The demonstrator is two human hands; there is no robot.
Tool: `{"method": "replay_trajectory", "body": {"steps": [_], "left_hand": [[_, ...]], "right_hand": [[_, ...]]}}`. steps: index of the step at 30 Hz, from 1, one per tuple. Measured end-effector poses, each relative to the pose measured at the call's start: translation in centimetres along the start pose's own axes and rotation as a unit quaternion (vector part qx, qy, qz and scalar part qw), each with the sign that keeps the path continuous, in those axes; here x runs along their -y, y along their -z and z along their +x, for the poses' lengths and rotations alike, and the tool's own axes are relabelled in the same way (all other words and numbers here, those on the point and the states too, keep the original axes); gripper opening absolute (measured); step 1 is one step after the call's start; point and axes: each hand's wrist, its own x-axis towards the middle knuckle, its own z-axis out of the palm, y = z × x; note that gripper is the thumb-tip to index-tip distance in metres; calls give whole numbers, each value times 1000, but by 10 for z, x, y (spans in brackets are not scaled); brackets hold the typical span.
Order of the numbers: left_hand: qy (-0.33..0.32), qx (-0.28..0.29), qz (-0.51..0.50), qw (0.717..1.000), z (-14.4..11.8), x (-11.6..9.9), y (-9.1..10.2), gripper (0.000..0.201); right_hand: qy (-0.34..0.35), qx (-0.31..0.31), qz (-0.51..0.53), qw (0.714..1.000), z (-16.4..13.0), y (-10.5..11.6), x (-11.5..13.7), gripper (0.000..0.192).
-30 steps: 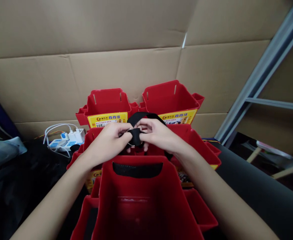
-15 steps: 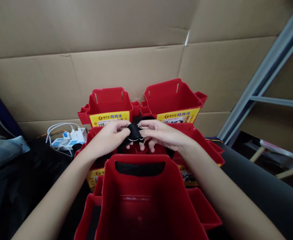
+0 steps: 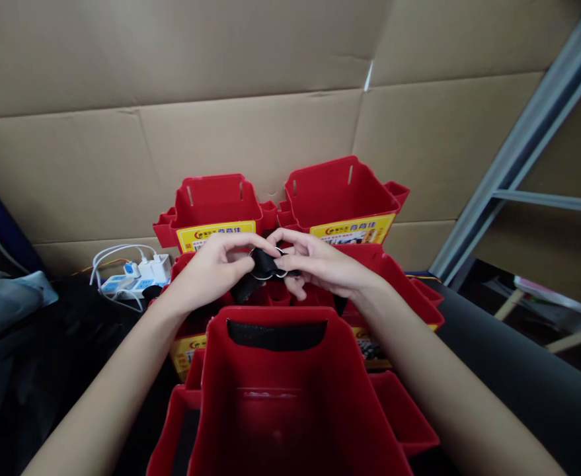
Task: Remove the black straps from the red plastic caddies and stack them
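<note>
Between my hands, above the far rim of the nearest red plastic box (image 3: 280,396), is a black strap (image 3: 264,262) with metal rings on it. My left hand (image 3: 218,268) pinches the strap near one ring from the left, its index finger reaching over the top. From the right, my right hand (image 3: 320,264) grips the strap by the other ring, thumb and fingers closed. A strip of black webbing (image 3: 276,335) runs through the slot in the near box's back wall. Exactly how the strap passes through the rings is hidden by my fingers.
Two red boxes with yellow labels, a left one (image 3: 211,198) and a right one (image 3: 340,192), stand at the back against cardboard (image 3: 250,145). More red boxes sit beneath my hands. Left is a power strip (image 3: 131,284) with chargers; right, a metal frame (image 3: 513,145).
My left index finger has moved right, over the top of the strap towards my right hand. The strap between the rings has shifted and folded slightly. The boxes stay put.
</note>
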Motion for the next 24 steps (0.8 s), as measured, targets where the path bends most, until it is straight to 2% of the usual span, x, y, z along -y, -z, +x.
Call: {"method": "replay_trajectory", "body": {"steps": [4,11,15,19,24], "left_hand": [[23,-11,-5,1000,-1,0,3,28],[44,-29,-60,997,0,6,2,33],[63,11,-102,993,0,6,1,36],[88,35,-53,994,1,5,5,33],[48,36,16,998,2,5,13,35]], "right_hand": [[8,49,22,999,-2,3,1,32],[30,-31,-46,998,1,-2,2,23],[41,-60,-54,996,0,0,4,17],[40,-57,-6,998,-6,9,8,15],[24,-62,69,995,-10,14,11,16]]}}
